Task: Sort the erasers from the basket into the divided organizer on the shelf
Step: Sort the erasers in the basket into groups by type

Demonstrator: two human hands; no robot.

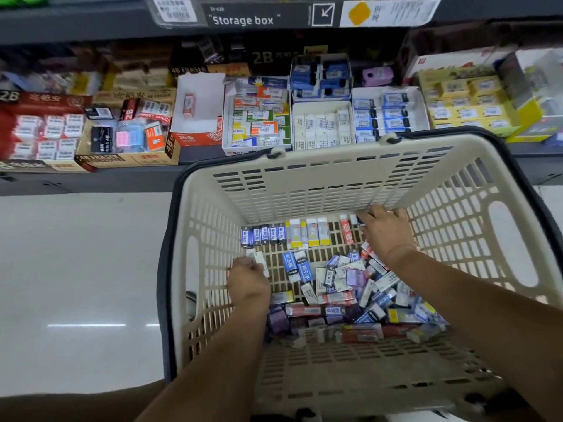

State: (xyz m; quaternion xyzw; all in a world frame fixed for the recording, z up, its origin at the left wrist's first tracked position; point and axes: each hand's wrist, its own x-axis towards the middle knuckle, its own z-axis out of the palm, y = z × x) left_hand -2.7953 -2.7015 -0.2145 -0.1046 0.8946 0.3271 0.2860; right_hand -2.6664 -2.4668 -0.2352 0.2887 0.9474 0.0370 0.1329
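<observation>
Both forearms point(457, 287) are bare. The right hand point(385, 231) wears a thin ring point(389, 212), and what seems a slim band point(402, 248) circles its wrist.

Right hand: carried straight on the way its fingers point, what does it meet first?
Probably the far slotted wall of the cream plastic basket, just beyond the right hand; depth is unclear.

I see a cream basket point(304, 184) with slotted lattice walls and a black rim. The blue-and-black erasers point(263, 234) have white print. The white erasers point(307, 233) have yellow bands, and the red eraser point(346, 229) has white ends. The purple erasers point(277, 321) look dark. The shelf label point(243, 19) is black with white lettering. The cartons point(469, 102) are yellow, and the floor point(76, 269) is glossy white.
</observation>
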